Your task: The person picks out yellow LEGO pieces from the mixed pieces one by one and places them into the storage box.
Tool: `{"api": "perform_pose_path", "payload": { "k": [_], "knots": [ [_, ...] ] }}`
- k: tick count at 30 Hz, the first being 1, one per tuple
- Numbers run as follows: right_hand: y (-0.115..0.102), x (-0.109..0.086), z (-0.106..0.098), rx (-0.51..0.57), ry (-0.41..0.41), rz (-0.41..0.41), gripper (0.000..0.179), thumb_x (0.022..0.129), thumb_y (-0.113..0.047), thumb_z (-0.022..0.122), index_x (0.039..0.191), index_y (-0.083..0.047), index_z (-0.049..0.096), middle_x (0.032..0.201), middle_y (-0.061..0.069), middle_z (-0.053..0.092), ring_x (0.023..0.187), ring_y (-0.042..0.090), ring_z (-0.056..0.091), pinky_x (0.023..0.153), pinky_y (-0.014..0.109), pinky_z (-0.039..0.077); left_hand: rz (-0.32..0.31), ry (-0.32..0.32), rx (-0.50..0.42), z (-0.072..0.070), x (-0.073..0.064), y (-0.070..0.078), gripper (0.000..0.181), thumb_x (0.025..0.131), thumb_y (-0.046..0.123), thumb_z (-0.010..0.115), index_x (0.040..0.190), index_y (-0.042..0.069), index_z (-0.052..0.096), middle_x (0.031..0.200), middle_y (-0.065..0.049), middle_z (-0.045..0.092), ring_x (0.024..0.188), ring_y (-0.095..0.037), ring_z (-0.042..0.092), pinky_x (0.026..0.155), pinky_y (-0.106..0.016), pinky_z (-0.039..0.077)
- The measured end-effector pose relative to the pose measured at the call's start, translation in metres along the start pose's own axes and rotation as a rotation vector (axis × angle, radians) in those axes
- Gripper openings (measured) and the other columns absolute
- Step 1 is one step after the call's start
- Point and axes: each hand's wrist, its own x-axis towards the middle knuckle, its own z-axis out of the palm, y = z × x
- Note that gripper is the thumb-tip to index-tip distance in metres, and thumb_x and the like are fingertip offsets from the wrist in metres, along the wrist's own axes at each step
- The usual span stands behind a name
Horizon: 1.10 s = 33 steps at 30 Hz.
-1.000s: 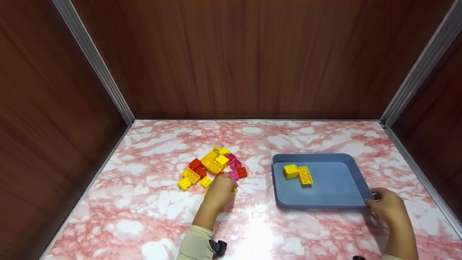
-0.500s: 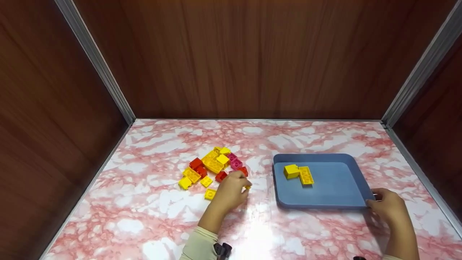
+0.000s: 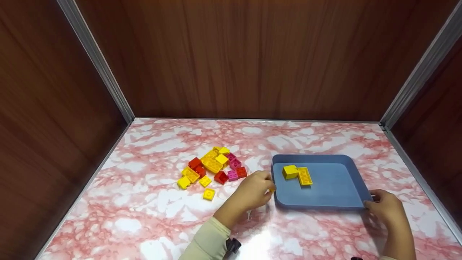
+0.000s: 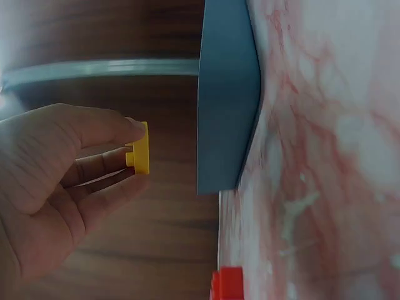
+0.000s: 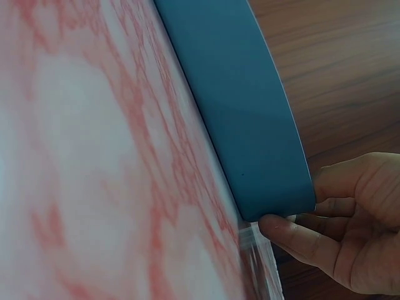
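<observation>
In the head view my left hand (image 3: 252,191) is just left of the blue-grey tray (image 3: 328,193). Its thumb and fingertips pinch a small yellow toy brick (image 4: 142,149), whose stud side faces the palm in the left wrist view. My right hand (image 3: 389,209) holds the tray's near right corner, the digits on either side of that corner in the right wrist view. Inside the tray, toward its left side, lie a yellow block (image 3: 290,172) and a longer yellow brick (image 3: 305,176) showing its hollow underside.
Left of the tray, a loose pile of yellow bricks (image 3: 212,164), red bricks (image 3: 221,177) and pink bricks (image 3: 233,175) lies on the marbled tabletop (image 3: 144,209). One yellow brick (image 3: 208,194) sits apart, nearer the front. Wood-grain panels (image 3: 252,61) enclose the table at the back and sides.
From the pile, my left hand has moved right to the tray's left side, carrying the yellow toy brick. A lone yellow brick it covered now shows. My right hand stays at the tray corner.
</observation>
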Motion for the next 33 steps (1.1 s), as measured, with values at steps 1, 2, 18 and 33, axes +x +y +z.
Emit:
{"api": "perform_pose_path", "payload": {
  "k": [1,2,18,33],
  "knots": [
    [0.001,0.000,0.000,0.002,-0.001,-0.001,0.053,0.087,-0.009,0.063,0.125,0.022,0.045,0.111,0.040,0.058,0.089,0.040,0.064,0.083,0.055,0.046,0.009,-0.030,0.004,0.000,0.005,0.001,0.012,0.082,0.013,0.072,0.092,0.015,0.078,0.095,-0.001,0.062,0.088,-0.015,0.059,0.080,-0.021,0.047],
    [0.001,-0.001,-0.001,0.004,-0.002,0.001,0.053,0.087,-0.009,0.062,0.125,0.022,0.045,0.111,0.039,0.058,0.087,0.038,0.065,0.083,0.055,0.046,0.020,-0.059,0.009,-0.001,0.011,0.002,0.013,0.083,0.014,0.072,0.094,0.015,0.078,0.097,-0.001,0.062,0.089,-0.015,0.059,0.081,-0.021,0.047],
    [0.001,-0.002,0.001,-0.001,0.023,-0.014,0.051,0.086,-0.008,0.064,0.125,0.021,0.047,0.107,0.037,0.060,0.099,0.049,0.058,0.084,0.057,0.045,0.219,-0.444,0.216,0.031,0.082,0.010,0.014,0.078,0.012,0.071,0.069,0.017,0.063,0.077,0.005,0.052,0.070,-0.010,0.047,0.058,-0.022,0.038],
    [-0.001,-0.002,0.000,0.003,0.011,-0.015,0.052,0.086,-0.007,0.062,0.125,0.022,0.046,0.111,0.039,0.058,0.103,0.052,0.056,0.088,0.060,0.042,0.076,-0.502,0.209,0.047,0.099,0.013,0.018,0.077,0.006,0.068,0.066,0.017,0.058,0.068,0.005,0.050,0.062,-0.011,0.043,0.053,-0.025,0.037]
  ]
}}
